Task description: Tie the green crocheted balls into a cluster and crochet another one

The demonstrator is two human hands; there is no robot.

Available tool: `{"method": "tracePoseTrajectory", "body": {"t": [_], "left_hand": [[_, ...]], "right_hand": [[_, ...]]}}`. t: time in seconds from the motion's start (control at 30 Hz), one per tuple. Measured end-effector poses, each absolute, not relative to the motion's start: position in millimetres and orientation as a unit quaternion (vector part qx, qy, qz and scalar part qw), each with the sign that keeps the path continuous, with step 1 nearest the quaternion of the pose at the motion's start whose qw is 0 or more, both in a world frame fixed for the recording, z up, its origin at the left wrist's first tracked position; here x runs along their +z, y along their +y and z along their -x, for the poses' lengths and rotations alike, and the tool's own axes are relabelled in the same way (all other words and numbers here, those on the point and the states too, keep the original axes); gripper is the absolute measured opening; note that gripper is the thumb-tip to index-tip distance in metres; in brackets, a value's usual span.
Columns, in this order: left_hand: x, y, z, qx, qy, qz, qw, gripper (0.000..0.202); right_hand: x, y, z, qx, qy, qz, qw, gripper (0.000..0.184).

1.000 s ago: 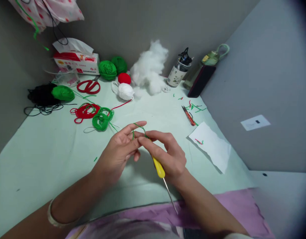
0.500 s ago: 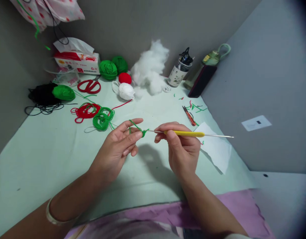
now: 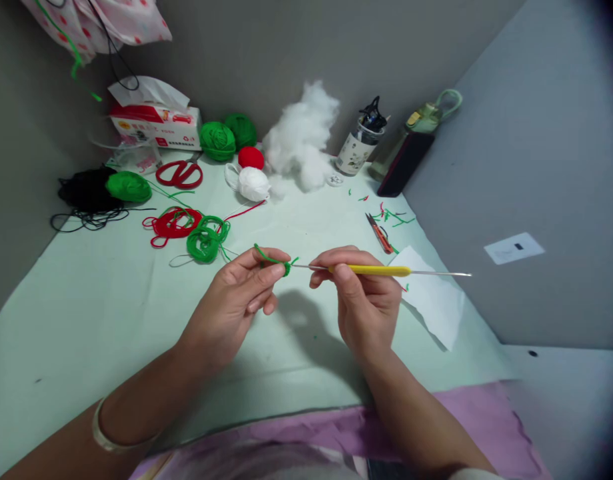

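My left hand [image 3: 236, 303] pinches a small green crochet piece [image 3: 285, 267] between thumb and fingers, and green yarn [image 3: 264, 255] loops over its index finger. My right hand [image 3: 364, 300] grips a yellow-handled crochet hook [image 3: 374, 270] held level, its metal tip at the green piece. The yarn strand trails left toward a green yarn coil [image 3: 205, 241] on the pale green table [image 3: 86, 313].
Red yarn coil [image 3: 170, 223], red scissors [image 3: 180, 175], green balls [image 3: 217, 140], red and white balls [image 3: 250, 175], stuffing [image 3: 301, 137], tissue box [image 3: 154, 123] and black yarn [image 3: 84, 193] lie at the back. Snips [image 3: 378, 233], white paper [image 3: 429, 293], jar [image 3: 359, 143] and bottle [image 3: 426, 120] sit right.
A second ago the hook hung down in my right hand beside the left fingers. It now lies level with its tip at the green piece, and my left fingers have closed on that piece.
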State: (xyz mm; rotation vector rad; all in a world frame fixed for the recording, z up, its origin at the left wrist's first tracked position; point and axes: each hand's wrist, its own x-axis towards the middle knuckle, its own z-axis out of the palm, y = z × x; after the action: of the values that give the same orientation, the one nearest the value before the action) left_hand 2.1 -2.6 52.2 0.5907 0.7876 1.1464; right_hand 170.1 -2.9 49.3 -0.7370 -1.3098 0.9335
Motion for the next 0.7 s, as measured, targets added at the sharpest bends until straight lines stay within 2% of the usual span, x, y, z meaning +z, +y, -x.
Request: {"method": "tracePoseTrajectory", "body": {"t": [0.7], "left_hand": [[50.6,-4.9,-1.0,0.514,0.353,-0.288,0.727,0.004]], "right_hand": [[48.7,-2.9,-168.9,0.404,-0.584,0.322,0.626,0.019]]}}
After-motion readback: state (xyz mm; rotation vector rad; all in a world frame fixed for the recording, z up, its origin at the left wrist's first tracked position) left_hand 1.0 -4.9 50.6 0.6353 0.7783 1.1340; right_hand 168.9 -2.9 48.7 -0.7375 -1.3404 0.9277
